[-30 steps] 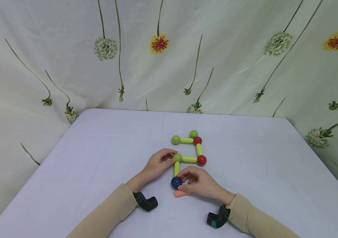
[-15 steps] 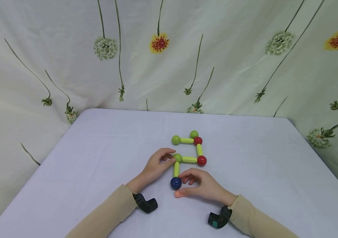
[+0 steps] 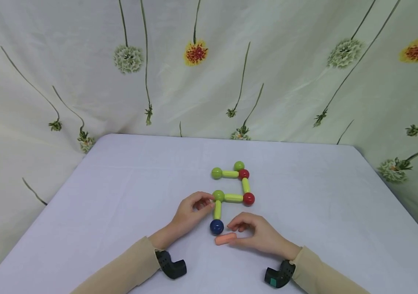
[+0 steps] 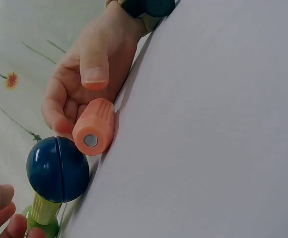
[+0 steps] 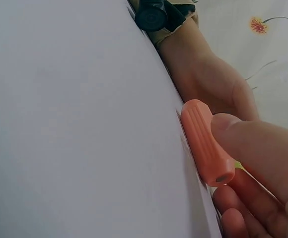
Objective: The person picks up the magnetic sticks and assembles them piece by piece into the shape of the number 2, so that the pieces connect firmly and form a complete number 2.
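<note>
On the table lies a chain of magnetic balls and yellow-green sticks. A green ball [image 3: 218, 196] joins a stick [image 3: 217, 210] that leads to a dark blue ball [image 3: 217, 227] at the near end. My left hand [image 3: 193, 212] is beside the green ball, fingers loosely bent; whether the fingertips touch it I cannot tell. In front of the blue ball lies an orange magnetic stick [image 3: 225, 239] with a metal disc in its end. My right hand [image 3: 256, 233] is at its right end, thumb against or very near it, the other fingers apart from it.
Further back, two red balls [image 3: 248, 199] and two more green balls [image 3: 239, 166] belong to the same chain. A white cloth covers the table [image 3: 150, 171]. Behind it hangs a flowered cloth [image 3: 286, 69]. Black cameras [image 3: 172, 265] sit on both wrists.
My right hand has drawn back to the right from the blue ball, uncovering the orange stick. My left hand has shifted slightly nearer and away from the green ball.
</note>
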`<state>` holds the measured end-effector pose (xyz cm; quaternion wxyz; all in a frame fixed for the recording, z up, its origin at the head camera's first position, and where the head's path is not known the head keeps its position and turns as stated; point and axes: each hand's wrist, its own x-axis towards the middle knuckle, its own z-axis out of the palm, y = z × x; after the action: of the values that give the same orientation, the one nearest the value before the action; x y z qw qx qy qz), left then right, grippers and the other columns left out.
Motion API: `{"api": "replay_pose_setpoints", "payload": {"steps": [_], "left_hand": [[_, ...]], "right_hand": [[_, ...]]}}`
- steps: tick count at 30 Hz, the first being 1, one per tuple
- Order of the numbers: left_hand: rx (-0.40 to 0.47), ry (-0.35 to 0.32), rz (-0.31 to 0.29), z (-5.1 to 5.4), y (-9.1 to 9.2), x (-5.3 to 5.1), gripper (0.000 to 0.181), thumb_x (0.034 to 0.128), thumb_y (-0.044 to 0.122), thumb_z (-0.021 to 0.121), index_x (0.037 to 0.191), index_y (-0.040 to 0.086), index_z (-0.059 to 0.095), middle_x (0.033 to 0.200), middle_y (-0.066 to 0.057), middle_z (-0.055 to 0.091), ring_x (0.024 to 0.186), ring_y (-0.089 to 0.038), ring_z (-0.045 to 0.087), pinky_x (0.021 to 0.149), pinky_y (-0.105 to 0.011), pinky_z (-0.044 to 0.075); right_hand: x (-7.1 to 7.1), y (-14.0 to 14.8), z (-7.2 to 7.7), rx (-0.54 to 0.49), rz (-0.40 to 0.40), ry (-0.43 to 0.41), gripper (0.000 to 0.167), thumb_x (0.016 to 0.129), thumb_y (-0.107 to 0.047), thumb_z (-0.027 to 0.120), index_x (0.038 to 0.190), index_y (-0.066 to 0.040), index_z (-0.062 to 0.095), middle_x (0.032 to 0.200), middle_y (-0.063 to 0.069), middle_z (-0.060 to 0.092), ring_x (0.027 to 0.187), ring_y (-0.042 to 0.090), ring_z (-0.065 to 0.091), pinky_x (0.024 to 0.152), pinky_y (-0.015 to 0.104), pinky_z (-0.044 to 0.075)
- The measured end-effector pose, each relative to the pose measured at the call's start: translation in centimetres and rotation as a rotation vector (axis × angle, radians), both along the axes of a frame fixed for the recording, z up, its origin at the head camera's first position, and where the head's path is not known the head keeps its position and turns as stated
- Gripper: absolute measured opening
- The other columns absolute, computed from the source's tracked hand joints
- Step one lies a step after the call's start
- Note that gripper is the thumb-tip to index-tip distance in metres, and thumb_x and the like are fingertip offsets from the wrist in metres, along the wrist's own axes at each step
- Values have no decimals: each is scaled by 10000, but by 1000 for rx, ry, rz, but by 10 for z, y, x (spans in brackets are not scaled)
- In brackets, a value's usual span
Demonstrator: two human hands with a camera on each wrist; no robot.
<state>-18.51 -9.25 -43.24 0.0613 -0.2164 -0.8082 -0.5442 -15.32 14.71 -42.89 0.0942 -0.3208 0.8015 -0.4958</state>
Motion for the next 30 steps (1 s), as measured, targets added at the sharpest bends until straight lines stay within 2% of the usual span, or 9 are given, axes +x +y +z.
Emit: {"api": "replay_pose_setpoints", "payload": {"steps": [7,15,20,25,30], "left_hand": [[-5,-68,-204,4,-8,6,172,838,74,697,1007,50,682,810,-12,603,762,-154,530,692,-254,442],[-37,-53,-405,32,-13,14,183,806,27,718,976,-21,670,888,-151,639,839,-307,583,766,-358,496],[-42,-75,-444,34,-14,13,171,810,36,718,973,-4,683,921,-139,645,874,-297,588,797,-359,498],[-46,-101,-449,35,-15,12,183,803,34,723,974,-21,684,931,-155,649,886,-306,593,805,-384,500],[-53,-126,-440,37,-14,13,195,795,39,733,974,-23,688,929,-156,652,884,-317,598,805,-387,501]], "right_hand": [[1,1,-1,24,11,26,278,798,-286,758,1044,-181,680,999,-90,662,898,109,581,801,258,485],[-1,2,-2,15,44,100,253,819,-228,742,1055,-147,702,1001,-57,682,860,107,589,754,249,491],[-3,3,0,60,52,87,237,824,-281,735,1036,-178,712,968,-79,675,823,105,574,710,237,481],[-6,6,4,126,69,57,207,823,-308,733,1017,-241,703,926,-133,652,763,89,533,638,210,448],[-7,9,7,150,83,57,190,817,-260,741,1003,-237,708,912,-141,649,743,74,532,632,207,456]]}}
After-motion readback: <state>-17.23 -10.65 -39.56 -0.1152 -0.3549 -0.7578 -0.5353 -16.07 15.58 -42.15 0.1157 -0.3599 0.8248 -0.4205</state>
